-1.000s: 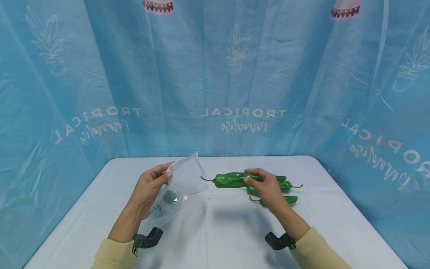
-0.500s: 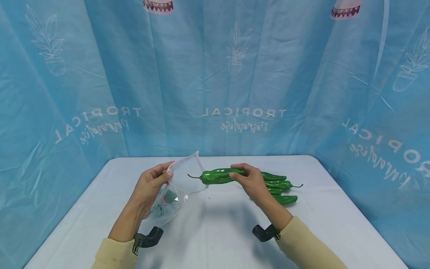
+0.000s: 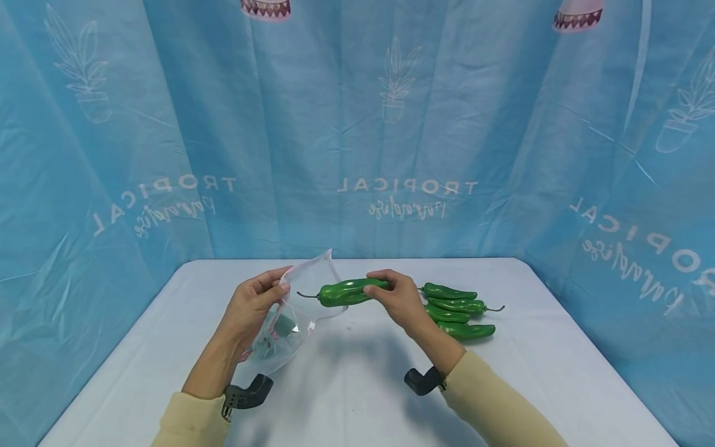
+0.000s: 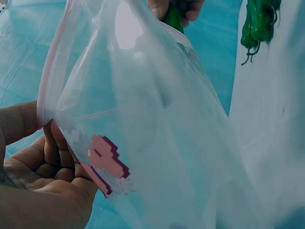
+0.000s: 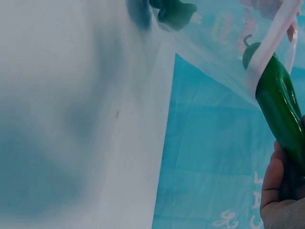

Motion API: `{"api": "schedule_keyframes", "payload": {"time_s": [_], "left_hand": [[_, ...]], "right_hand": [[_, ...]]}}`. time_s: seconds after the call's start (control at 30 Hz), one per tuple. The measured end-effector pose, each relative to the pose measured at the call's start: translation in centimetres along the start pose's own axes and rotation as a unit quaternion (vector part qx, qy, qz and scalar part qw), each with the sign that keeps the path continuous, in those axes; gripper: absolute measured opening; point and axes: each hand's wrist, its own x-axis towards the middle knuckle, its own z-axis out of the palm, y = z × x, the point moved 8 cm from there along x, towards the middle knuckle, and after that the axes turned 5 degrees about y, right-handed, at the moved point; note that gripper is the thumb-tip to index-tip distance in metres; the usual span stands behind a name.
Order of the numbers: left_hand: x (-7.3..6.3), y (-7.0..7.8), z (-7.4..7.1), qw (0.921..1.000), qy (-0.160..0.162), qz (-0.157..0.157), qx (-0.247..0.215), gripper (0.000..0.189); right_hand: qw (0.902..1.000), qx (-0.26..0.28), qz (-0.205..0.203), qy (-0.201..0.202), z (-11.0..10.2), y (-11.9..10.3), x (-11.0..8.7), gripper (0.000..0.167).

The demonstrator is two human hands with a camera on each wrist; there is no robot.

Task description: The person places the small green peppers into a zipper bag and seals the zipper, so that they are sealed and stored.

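My left hand point(image 3: 249, 305) pinches the rim of a clear plastic zip bag point(image 3: 306, 280), whose mouth gapes toward the right. Pink printing point(image 4: 108, 155) marks the bag in the left wrist view. Between the fingers and thumb of my right hand point(image 3: 401, 303) is a long green pepper point(image 3: 343, 293), its stem pointing left. In the right wrist view, the stem end of this pepper point(image 5: 279, 98) sits behind the bag's pinkish rim point(image 5: 272, 43), within the mouth. A dark green piece point(image 5: 177, 14) shows through the bag's lower part; its full shape is hidden.
Several more green peppers point(image 3: 466, 331) lie grouped on the white table point(image 3: 357, 397), right of my right hand. A blue printed curtain point(image 3: 313, 143) hangs behind the table and along both sides.
My right hand has carried the pepper leftward from above the other peppers into the bag's mouth. The left hand and bag have stayed nearly still.
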Motion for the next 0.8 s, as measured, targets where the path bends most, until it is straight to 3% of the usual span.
{"api": "schedule_keyframes", "payload": {"time_s": [0.5,0.8], "left_hand": [[0.0,0.0,0.2,1.0000,-0.005,-0.002,-0.008,0.043],[0.1,-0.1,0.3,0.9999,-0.008,-0.002,-0.011,0.044]], "right_hand": [[0.9984,-0.040,-0.034,-0.023,3.0,-1.0,0.5,0.032],[0.9969,-0.068,-0.034,-0.020,4.0,-1.2,0.8,0.030]]}}
